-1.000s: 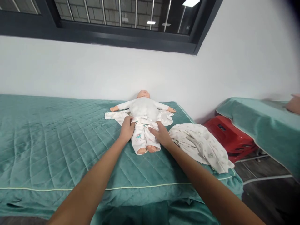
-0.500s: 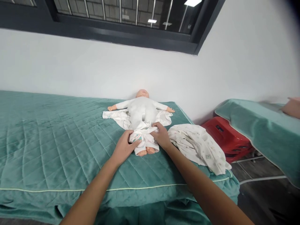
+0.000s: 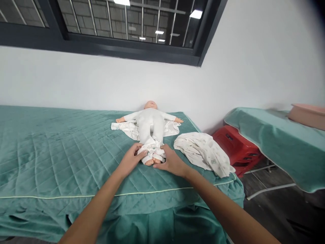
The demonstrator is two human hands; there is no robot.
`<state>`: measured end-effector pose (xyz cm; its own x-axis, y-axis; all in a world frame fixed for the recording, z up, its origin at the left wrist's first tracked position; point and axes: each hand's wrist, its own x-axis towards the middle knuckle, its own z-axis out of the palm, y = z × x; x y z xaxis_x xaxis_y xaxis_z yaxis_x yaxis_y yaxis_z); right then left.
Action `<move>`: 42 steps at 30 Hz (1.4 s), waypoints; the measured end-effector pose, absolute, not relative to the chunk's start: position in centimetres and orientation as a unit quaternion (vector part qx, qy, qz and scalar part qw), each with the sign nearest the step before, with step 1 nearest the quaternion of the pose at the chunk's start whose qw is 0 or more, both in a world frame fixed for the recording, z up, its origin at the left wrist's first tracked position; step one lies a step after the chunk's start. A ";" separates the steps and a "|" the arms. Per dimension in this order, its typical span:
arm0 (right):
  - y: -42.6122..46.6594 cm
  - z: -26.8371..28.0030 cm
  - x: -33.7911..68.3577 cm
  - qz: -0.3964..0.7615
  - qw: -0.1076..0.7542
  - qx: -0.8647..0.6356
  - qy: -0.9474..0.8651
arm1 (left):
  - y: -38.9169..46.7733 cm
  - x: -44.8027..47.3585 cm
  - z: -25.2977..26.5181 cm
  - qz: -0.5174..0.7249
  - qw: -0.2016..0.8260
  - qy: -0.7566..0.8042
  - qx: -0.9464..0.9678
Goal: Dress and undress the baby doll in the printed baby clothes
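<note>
A baby doll (image 3: 150, 120) with a white cloth body lies on its back, head by the wall and arms spread wide. Printed white baby clothes (image 3: 152, 145) are bunched round its lower legs, while their sleeve parts lie flat beside the torso under the arms. My left hand (image 3: 130, 157) is closed on the clothes at the left leg, thumb on top. On the other side my right hand (image 3: 173, 161) grips the leg part of the clothes, its thumb by the doll's foot (image 3: 156, 160). Both feet show below the cuffs.
A crumpled printed white cloth (image 3: 203, 152) lies on the green quilted bed (image 3: 76, 152), right of the doll. Past the bed's right edge stand a red plastic stool (image 3: 232, 145) and a green-covered table (image 3: 274, 139) with a pink basin (image 3: 307, 116). A barred window (image 3: 127, 20) is above.
The clothes have slid down the doll's legs toward its feet, baring more of the white thighs. My right hand has moved down, its thumb now by the foot. The view has shifted slightly.
</note>
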<state>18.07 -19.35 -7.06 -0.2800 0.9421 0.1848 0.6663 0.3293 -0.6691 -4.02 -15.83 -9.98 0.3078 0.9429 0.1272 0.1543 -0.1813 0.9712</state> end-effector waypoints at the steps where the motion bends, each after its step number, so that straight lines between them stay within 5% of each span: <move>1: -19.3 -7.3 18.0 0.225 0.286 -0.527 -0.768 | -16.7 -4.0 -9.9 0.398 0.477 0.422 0.660; 6: -19.0 -7.4 17.6 0.156 0.261 -0.544 -0.782 | -19.5 -3.4 -8.9 0.356 0.367 0.491 0.706; 12: -20.6 -4.2 17.8 0.132 0.186 -0.540 -0.810 | -20.5 -4.3 -6.0 0.336 0.380 0.486 0.711; 22: -23.7 1.8 18.1 0.407 0.142 -0.469 -0.771 | -22.3 -8.2 -0.2 0.163 0.475 0.375 0.780; 29: -23.5 10.4 17.3 0.456 -0.040 -0.376 -0.806 | -21.8 -8.5 10.1 -0.016 0.310 0.366 0.877; 35: -23.8 17.1 15.9 0.382 0.026 -0.400 -0.833 | -23.3 -7.9 17.1 0.096 0.213 0.416 0.879; 42: -26.0 19.4 14.9 0.273 0.177 -0.399 -0.857 | -24.5 -9.3 17.3 0.241 0.141 0.467 0.839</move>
<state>14.92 -25.97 19.38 -0.6182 0.7813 0.0861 0.5876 0.5321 -0.6096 -9.30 -24.53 17.32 0.4475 0.8521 0.2715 0.7160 -0.5233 0.4621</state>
